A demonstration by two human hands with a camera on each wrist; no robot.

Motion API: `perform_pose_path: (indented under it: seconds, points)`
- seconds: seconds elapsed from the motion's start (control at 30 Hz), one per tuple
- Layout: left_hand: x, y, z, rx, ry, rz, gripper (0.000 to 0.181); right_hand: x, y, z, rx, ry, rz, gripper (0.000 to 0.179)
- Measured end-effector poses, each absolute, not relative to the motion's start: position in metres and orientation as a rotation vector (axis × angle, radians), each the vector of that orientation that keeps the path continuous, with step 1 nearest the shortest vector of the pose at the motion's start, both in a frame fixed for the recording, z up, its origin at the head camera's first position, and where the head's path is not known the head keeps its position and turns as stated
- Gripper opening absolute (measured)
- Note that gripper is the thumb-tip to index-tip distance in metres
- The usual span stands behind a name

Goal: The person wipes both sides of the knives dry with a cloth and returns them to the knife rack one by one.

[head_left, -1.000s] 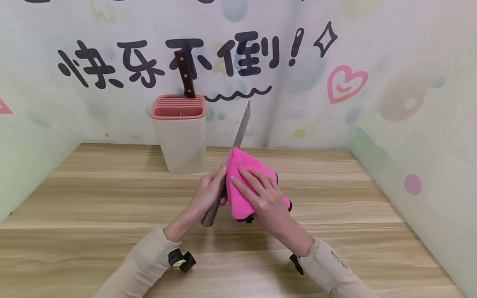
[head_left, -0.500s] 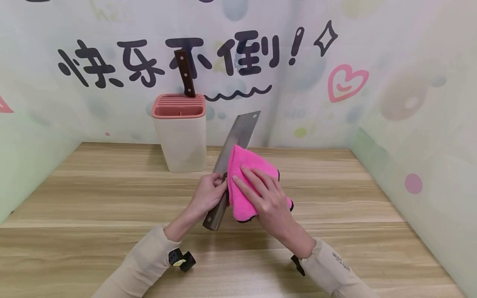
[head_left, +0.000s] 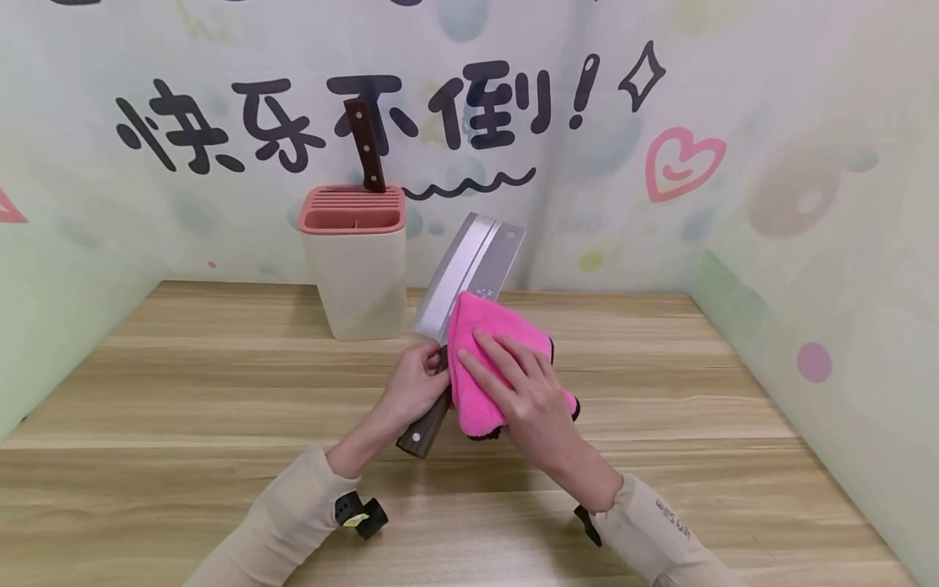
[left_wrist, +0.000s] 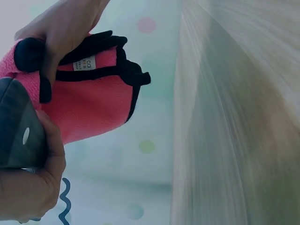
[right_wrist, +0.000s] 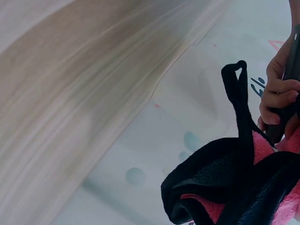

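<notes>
My left hand point(head_left: 411, 385) grips the dark wooden handle point(head_left: 427, 425) of a cleaver close to the blade. The broad steel blade point(head_left: 464, 259) points up and away, its flat face toward the head camera. My right hand point(head_left: 539, 412) holds a folded pink cloth point(head_left: 480, 399) with black edging, fingers spread over its top. The cloth overlaps the blade's lower right part and hides it. In the left wrist view, the cloth's underside point(left_wrist: 89, 108) shows a white label point(left_wrist: 84, 63). The left hand's curled fingers point(right_wrist: 279, 93) appear around the handle in the right wrist view.
A white knife holder point(head_left: 355, 285) with a pink slotted top stands at the back left of the wooden table point(head_left: 220, 391). A brown-handled knife point(head_left: 365, 147) sits upright in its slots. A printed backdrop point(head_left: 572, 236) rises behind the table.
The cleaver has turned about its length, from nearly edge-on to showing its broad face. My left fingers have shifted on the handle. My right hand and the cloth have barely moved.
</notes>
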State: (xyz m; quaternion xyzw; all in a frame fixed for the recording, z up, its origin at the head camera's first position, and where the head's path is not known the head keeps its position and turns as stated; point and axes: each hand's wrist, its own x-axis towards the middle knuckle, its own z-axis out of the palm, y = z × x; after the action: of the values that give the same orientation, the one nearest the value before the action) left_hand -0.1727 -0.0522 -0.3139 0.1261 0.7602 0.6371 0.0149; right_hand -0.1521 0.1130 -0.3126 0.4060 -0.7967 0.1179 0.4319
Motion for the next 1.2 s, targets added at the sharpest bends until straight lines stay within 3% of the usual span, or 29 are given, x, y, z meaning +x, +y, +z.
perform_pose_path:
  seconds: [0.27, 0.53, 1.2]
  points:
    - [-0.170, -0.048, -0.313, 0.221, 2.275, 2.050, 0.024, -0.153, 0.112, -0.313, 0.991, -2.058, 0.294, 0.047]
    - [-0.171, -0.042, -0.312, 0.114, 2.078, 2.197, 0.036, -0.153, 0.108, -0.314, 0.992, -2.086, 0.251, 0.041]
    - [-0.174, -0.040, -0.311, 0.071, 1.959, 2.302, 0.039, -0.139, 0.108, -0.307, 1.134, -2.104, -0.023, 0.043]
